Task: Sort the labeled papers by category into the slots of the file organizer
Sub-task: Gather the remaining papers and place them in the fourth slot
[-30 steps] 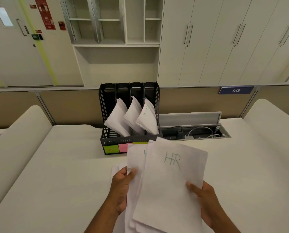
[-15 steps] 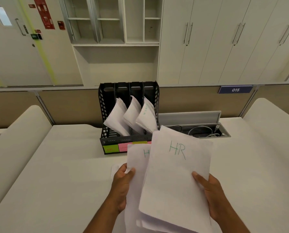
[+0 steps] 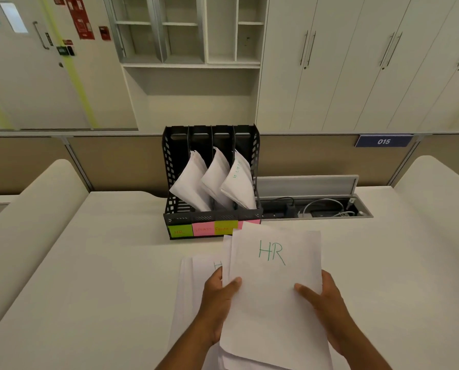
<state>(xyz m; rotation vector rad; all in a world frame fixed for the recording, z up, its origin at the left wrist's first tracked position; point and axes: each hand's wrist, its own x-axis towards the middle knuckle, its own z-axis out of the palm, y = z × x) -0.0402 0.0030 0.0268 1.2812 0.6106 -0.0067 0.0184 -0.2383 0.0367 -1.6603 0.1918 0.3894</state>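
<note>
A black file organizer (image 3: 173,209) stands at the back of the desk with coloured sticky labels along its front. Its leftmost slot, labelled HR, holds no paper; the other three slots each hold leaning white sheets (image 3: 217,180). Both hands hold a stack of white papers; the top sheet (image 3: 273,297) reads "HR" in green. My left hand (image 3: 217,303) grips the stack's left edge, thumb on top. My right hand (image 3: 324,303) grips its right edge. More white sheets (image 3: 193,279) lie on the desk under and to the left of the held stack.
An open cable tray (image 3: 313,206) with wires sits in the desk right of the organizer. A low partition with a "015" sign (image 3: 383,141) runs behind the desk. Curved white desk dividers rise at the left (image 3: 36,209) and right (image 3: 436,188).
The two hands have come together on the HR sheet, which now lies squarely over the rest of the stack. Some sheets now rest on the desk at the left.
</note>
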